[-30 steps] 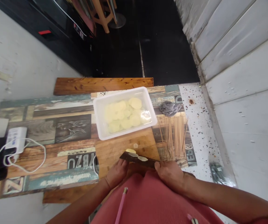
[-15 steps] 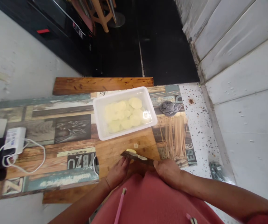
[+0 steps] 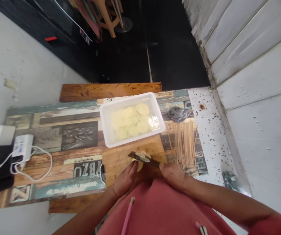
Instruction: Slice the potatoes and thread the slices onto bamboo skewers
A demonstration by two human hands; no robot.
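My right hand point(image 3: 173, 174) is wrapped round the handle of a knife point(image 3: 154, 162), whose dark blade points left over the wooden cutting board point(image 3: 114, 160). Pale slices point(image 3: 142, 157) lie on or against the blade. On the near side of the blade, my left hand point(image 3: 125, 179) grips a peeled potato point(image 3: 140, 166), partly covered by the fingers. Just beyond the board, touching its far part, stands a white plastic tub point(image 3: 103, 122). Several peeled, pale yellow potatoes point(image 3: 142, 109) sit in it in what looks like water.
Thin wooden skewers point(image 3: 187, 143) lie right of the board, with a crumpled grey cloth point(image 3: 179, 114) beyond them. At left, a white power strip point(image 3: 23, 147) trails a cable across the patterned table point(image 3: 49, 137). A tiled wall point(image 3: 260, 98) rises on the right.
The knife has moved away from my body, and the potato now shows on its near side. My left hand still holds the potato. The view has shifted slightly.
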